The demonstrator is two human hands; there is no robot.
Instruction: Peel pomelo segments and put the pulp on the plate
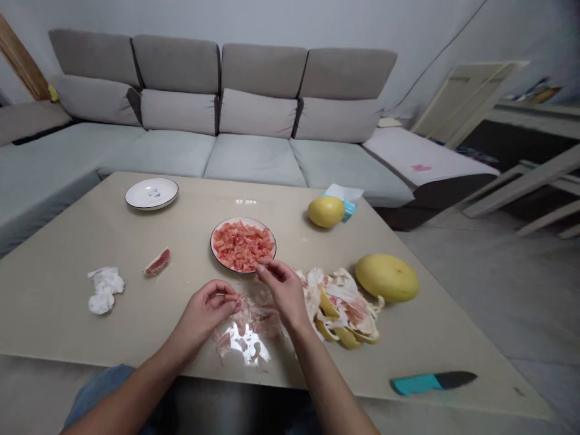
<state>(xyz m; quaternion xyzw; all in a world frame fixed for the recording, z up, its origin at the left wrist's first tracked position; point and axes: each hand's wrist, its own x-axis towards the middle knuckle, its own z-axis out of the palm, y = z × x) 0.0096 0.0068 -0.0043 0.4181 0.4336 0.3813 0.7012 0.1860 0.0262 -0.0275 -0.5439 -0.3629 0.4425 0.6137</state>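
My left hand [209, 311] is closed in a pinch on a small pale-pink scrap of pomelo [240, 298], above the table's near part. At the near right rim of a dark-edged plate [212, 246] is my right hand [284, 290], thumb and fingers pinched together; what they hold, if anything, I cannot make out. Torn red pomelo flesh [243, 244] covers that plate. Below and between my hands, thin wet pomelo membranes [260, 320] lie on the table. To the left rests a single red pomelo segment [157, 262] with pale skin on it.
A heap of pomelo peel [347, 311] lies right of my right hand. Beyond it are a large pomelo [387, 277], a smaller one [326, 211] and a tissue pack [350, 209]. A turquoise-handled knife [432, 382], crumpled tissue [105, 290] and second plate [151, 194] are also on the table.
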